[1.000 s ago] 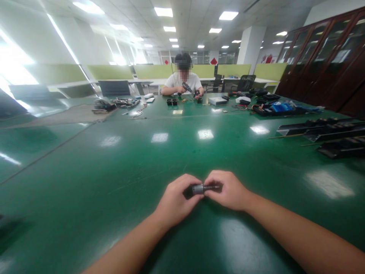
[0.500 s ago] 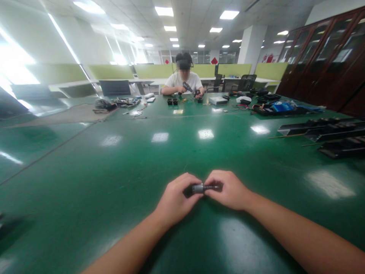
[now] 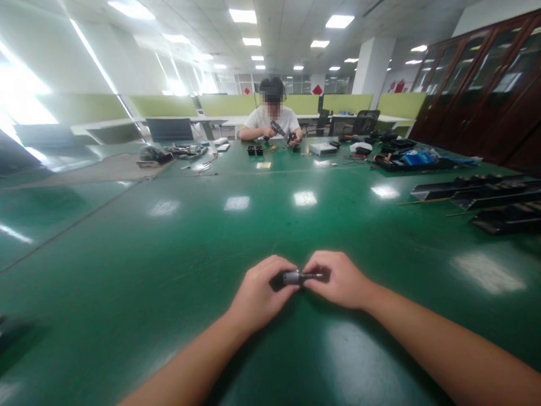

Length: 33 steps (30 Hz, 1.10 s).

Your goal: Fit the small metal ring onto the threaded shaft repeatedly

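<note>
Close above the green table (image 3: 270, 225), a small grey cylinder with a thin dark shaft (image 3: 291, 277) lies level between my hands. Its shaft points right and ends in a bright tip; it resembles a small motor, but its exact kind is unclear. The thumb and fingers of my left hand (image 3: 264, 290) are closed around the cylinder's left part, partly hiding it. My right hand (image 3: 338, 280) is closed too, its thumb and fingertips pinching where the shaft meets the cylinder. The shaft's tip reaches into the hollow of that hand.
Across the table a person (image 3: 273, 118) holds a power drill (image 3: 276, 128). Black metal channels (image 3: 486, 192) lie at the right edge. Tools, cables and a blue bundle (image 3: 418, 158) are at the far right, with a white box (image 3: 323, 149) and small black parts (image 3: 255, 150) farther left.
Both hands keep their hold and have hardly moved. The cylinder sits very slightly farther left, and slightly more of the shaft's bright tip shows.
</note>
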Motion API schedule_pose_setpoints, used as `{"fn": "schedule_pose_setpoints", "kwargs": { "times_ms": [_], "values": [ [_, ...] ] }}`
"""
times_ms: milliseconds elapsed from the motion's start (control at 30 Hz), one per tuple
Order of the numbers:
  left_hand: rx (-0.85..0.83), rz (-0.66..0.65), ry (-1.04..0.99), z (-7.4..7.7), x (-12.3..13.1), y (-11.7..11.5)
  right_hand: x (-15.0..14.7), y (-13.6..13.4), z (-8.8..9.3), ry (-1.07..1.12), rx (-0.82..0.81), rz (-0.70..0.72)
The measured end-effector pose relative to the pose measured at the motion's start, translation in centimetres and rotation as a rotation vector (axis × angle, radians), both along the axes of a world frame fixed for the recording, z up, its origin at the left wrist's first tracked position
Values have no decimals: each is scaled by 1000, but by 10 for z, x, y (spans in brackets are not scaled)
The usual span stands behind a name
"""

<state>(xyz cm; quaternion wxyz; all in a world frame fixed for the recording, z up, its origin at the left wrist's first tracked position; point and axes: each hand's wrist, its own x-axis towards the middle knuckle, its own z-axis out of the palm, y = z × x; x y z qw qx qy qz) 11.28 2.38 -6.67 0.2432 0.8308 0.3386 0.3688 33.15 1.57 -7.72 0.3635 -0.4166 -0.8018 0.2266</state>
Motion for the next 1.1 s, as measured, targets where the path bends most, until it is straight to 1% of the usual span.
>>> {"fn": "schedule_pose_setpoints", "kwargs": {
  "times_ms": [267, 900, 1100],
  "values": [
    [28, 18, 10, 0, -1, 2, 0, 2, -3, -8, -9, -49],
    [35, 78, 44, 0, -7, 6, 3, 5, -2, -4, -4, -92],
    [31, 100, 51, 0, -8, 8, 3, 6, -1, -10, -24, -126]
  ]
}}
